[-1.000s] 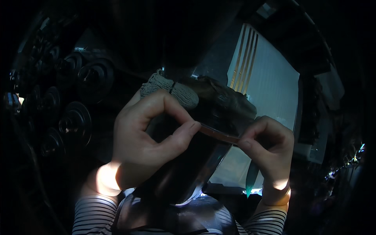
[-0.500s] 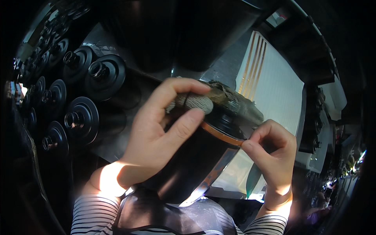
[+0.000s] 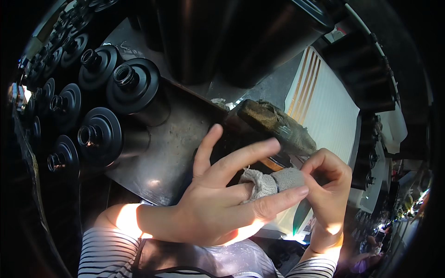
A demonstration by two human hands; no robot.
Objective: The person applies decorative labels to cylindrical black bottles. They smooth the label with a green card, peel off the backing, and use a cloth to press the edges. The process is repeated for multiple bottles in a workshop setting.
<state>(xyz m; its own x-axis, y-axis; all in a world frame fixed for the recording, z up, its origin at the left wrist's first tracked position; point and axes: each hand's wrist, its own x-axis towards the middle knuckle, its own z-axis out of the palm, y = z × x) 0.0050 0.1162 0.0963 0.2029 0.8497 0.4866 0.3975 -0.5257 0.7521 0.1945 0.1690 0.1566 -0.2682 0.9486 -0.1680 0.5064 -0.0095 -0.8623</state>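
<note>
My left hand (image 3: 222, 204) is spread over a black cylinder, its fingers apart. A grey knit finger cover (image 3: 287, 180) sits on one finger, over the cylinder's edge. An orange strip (image 3: 277, 164) shows along the rim between my fingers; most of the cylinder is hidden under the hand. My right hand (image 3: 328, 185) is closed in a pinch beside the covered finger, where the strip's end was held; the fingertips are partly hidden. Just beyond lies a worn brown-grey wrapped block (image 3: 278, 126).
Several black canisters with threaded necks (image 3: 134, 85) lie on the left. Large dark cylinders (image 3: 194, 37) stand at the far side. A white sheet (image 3: 331, 102) with orange strips (image 3: 303, 83) lies to the right, and a grey metal surface (image 3: 157, 171) is at the left.
My left hand has moved right and nearer, from gripping round the cylinder's top to spread fingers across its rim. The right hand keeps its pinch, slightly farther right. The view has shifted.
</note>
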